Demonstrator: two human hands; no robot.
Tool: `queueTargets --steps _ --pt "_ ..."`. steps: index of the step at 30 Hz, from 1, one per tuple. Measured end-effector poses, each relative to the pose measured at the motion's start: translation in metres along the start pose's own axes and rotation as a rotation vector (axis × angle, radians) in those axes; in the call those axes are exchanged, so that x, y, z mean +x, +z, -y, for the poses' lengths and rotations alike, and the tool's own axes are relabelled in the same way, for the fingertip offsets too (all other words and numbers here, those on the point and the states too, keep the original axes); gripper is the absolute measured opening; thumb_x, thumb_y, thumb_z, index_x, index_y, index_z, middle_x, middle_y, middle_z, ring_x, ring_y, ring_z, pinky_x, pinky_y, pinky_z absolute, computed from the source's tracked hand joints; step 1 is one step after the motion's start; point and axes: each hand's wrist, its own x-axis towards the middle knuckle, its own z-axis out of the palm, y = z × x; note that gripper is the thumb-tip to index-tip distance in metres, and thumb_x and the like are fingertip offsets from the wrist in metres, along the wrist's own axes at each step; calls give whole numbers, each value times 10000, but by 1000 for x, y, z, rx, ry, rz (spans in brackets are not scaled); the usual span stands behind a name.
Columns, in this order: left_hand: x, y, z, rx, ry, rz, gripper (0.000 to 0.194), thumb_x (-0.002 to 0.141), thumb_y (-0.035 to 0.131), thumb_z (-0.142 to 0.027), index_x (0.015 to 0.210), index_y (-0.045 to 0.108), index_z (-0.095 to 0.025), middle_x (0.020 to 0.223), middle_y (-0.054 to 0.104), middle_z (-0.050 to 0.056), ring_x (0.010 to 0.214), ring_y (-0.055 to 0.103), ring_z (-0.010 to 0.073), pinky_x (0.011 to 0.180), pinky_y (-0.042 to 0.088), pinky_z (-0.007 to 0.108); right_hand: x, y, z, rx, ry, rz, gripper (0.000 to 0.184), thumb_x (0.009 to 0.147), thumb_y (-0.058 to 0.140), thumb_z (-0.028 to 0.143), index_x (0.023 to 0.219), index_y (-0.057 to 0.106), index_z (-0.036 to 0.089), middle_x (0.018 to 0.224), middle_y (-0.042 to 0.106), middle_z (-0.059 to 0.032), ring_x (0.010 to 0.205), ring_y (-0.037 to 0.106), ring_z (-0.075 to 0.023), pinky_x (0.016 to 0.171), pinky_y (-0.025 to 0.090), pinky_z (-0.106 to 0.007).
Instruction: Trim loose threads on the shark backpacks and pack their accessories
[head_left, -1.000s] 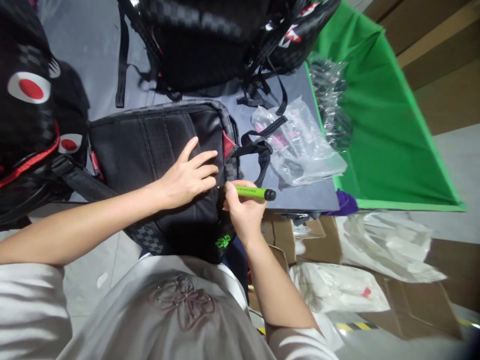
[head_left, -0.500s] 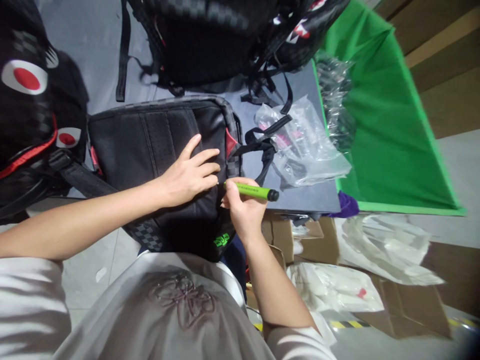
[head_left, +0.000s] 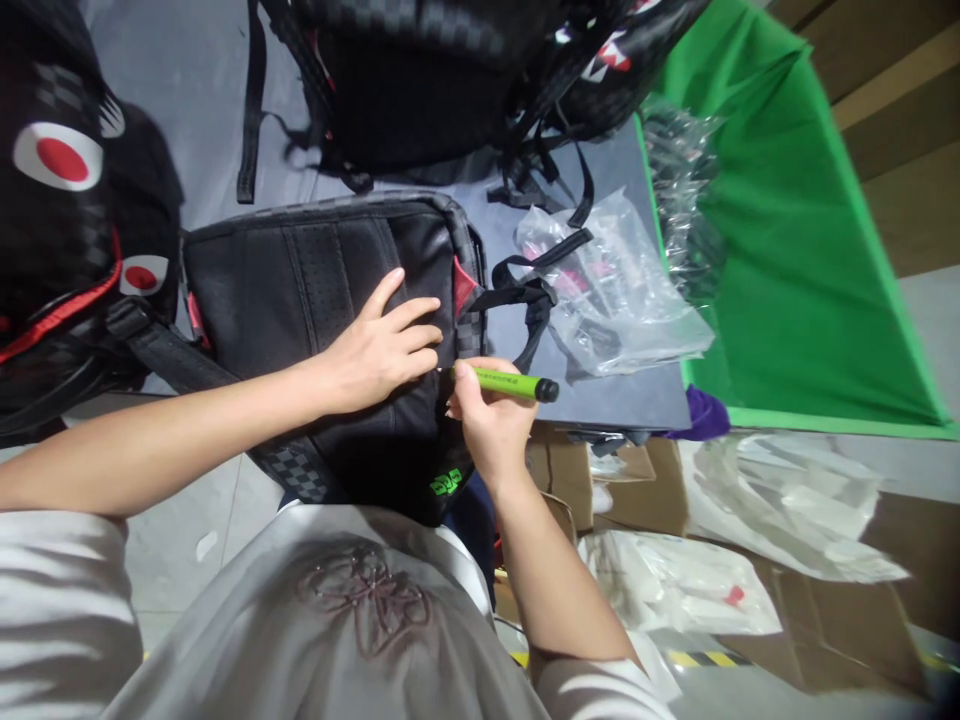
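Head view: I read a grey, smooth-topped table [head_left: 202,130] as the largest surface. Beside its right end stands a green, cloth-like bin [head_left: 802,280] with creased walls and an edged rim. A black backpack [head_left: 427,110] with dangling webbing straps occupies the far side; a rounded bag [head_left: 64,225] printed with red-and-white eyes sits at the left. Between them and the operator, the black padded bag [head_left: 345,255] lies partly on the table, overhanging its near edge; its panel is smooth with stitched ribs, its border checkered. To its right is a crumpled, translucent plastic bag [head_left: 619,300].

I observe the left hand [head_left: 379,355] palm down on the panel, fingers spread, grasping nothing. The right hand [head_left: 491,415] is closed in a writing grip around a cylindrical lime-green pen [head_left: 510,385] with a black end. I cannot tell whether its tip touches the bag.
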Motion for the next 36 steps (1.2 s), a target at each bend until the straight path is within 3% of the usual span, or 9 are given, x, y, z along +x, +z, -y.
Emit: queueTargets --steps 8,12,14,19,22,24,28,32,36 --pt "2 -9 6 95 60 18 236 995 476 -257 914 697 -236 1110 681 20 1246 550 238 1243 139 611 -1 -3 -2 -39 1 36 237 881 662 426 927 648 194 620 605 31 491 581 -131 480 514 -267" --pt "26 -33 32 287 264 254 250 931 608 -448 911 678 -210 874 668 26 944 630 238 1063 412 497 -9 -7 -4 -9 -59 -14 226 903 647 415 916 644 190 616 601 39 485 573 -113 478 509 -245" --pt "38 -49 34 335 226 386 294 857 694 -485 878 666 -192 847 677 33 901 635 236 917 457 409 -18 -7 -3 64 -97 -13 248 916 646 405 1038 645 189 741 681 13 578 652 -127 587 578 -270" --pt "35 -104 -26 342 25 382 263 853 704 -416 893 655 -161 840 705 63 857 655 240 778 435 355 -44 -11 16 20 -369 -121 278 972 593 278 1244 609 220 1081 729 -58 918 727 -182 873 604 -371" --pt "14 -143 -76 289 -84 307 255 863 688 -422 908 662 -172 826 699 55 831 666 247 759 444 346 -54 -23 39 -69 -720 -192 379 949 601 179 1316 562 264 1103 734 -42 985 715 -192 925 581 -395" --pt "0 -158 -96 227 -176 265 268 880 672 -447 914 660 -182 825 698 42 793 669 234 729 450 327 -53 -32 52 -132 -940 -135 443 928 614 155 1345 537 284 1146 729 -47 1017 706 -203 939 567 -408" --pt "-24 -137 -96 97 -357 212 345 885 674 -506 948 657 -167 857 718 46 802 689 228 656 450 292 -39 -30 49 -212 -1121 53 410 918 635 167 1310 559 264 1135 733 -75 1037 686 -221 913 559 -407" --pt "-36 -95 -74 8 -255 240 262 949 616 -408 1023 686 -166 955 740 58 899 690 204 739 485 289 -27 -17 18 -269 -1074 115 329 926 610 148 1246 600 221 979 739 -75 964 666 -219 853 556 -383" --pt "-33 -98 -60 266 -226 -14 360 975 552 -339 1321 601 -253 1318 636 100 1264 536 283 1038 397 447 -32 -14 8 -340 -1074 104 311 907 621 130 1210 608 195 967 737 -88 923 677 -216 817 530 -367"
